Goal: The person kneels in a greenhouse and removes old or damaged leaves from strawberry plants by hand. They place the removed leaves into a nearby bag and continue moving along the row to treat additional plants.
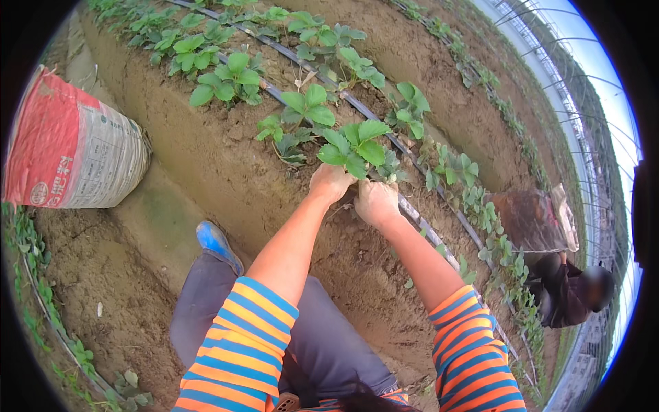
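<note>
Before me a leafy strawberry plant [355, 147] grows on a raised soil bed. My left hand [331, 184] reaches in low under its leaves, fingers curled around the stems; the fingertips are hidden by foliage. Close beside it, my right hand [377, 202] is closed in a fist at the plant's base, with pale stem bits by its knuckles. What exactly lies inside each grip is partly covered. A black drip irrigation tube [355, 105] runs along the bed behind the plant.
A large red-and-white woven sack [103, 149] bearing print stands in the furrow at left. More strawberry plants [226, 77] line the bed. To the right, a person [571, 293] crouches beside another sack [530, 219]. My blue shoe [217, 242] rests in the furrow.
</note>
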Demonstrator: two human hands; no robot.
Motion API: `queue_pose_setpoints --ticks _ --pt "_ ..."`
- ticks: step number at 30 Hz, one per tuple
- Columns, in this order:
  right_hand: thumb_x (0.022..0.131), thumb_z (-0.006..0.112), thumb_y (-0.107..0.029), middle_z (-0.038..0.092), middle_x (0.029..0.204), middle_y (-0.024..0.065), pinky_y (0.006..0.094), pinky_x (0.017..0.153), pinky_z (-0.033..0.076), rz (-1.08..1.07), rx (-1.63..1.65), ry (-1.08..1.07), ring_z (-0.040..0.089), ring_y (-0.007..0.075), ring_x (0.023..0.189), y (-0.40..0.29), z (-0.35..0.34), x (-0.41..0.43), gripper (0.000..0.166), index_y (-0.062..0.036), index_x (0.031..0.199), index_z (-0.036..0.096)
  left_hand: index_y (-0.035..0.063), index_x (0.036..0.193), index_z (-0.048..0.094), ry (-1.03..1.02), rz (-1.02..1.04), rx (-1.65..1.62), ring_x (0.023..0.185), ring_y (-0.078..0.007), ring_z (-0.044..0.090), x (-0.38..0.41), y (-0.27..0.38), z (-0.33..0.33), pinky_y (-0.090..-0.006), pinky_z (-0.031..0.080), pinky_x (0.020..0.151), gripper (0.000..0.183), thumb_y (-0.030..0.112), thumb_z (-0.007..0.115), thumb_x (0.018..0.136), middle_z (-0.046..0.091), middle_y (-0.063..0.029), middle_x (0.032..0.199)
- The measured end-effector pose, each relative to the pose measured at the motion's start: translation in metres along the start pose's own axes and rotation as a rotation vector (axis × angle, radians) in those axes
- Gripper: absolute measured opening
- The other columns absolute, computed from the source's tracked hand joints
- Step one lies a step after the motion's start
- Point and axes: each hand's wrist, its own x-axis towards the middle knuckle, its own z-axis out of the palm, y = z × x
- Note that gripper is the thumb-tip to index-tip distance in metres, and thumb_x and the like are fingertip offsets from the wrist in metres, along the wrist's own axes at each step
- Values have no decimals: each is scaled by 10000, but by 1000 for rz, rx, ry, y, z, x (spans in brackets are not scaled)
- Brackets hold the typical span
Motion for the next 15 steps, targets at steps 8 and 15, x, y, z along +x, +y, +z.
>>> queue_pose_setpoints --ticks 8,15 --pt "717 519 -131 622 752 126 477 860 344 46 -33 66 594 278 789 -5 17 -8 148 -24 802 574 41 958 550 15 7 -56 884 -279 537 -9 14 -6 -365 415 764 365 245 650 671 583 -136 957" --pt "722 488 -136 621 780 83 447 875 308 13 -14 193 576 266 774 -44 53 -2 214 -82 902 590 76 913 590 81 36 -18 850 -354 552 -7 6 -1 -424 447 707 329 311 554 687 592 -173 901"
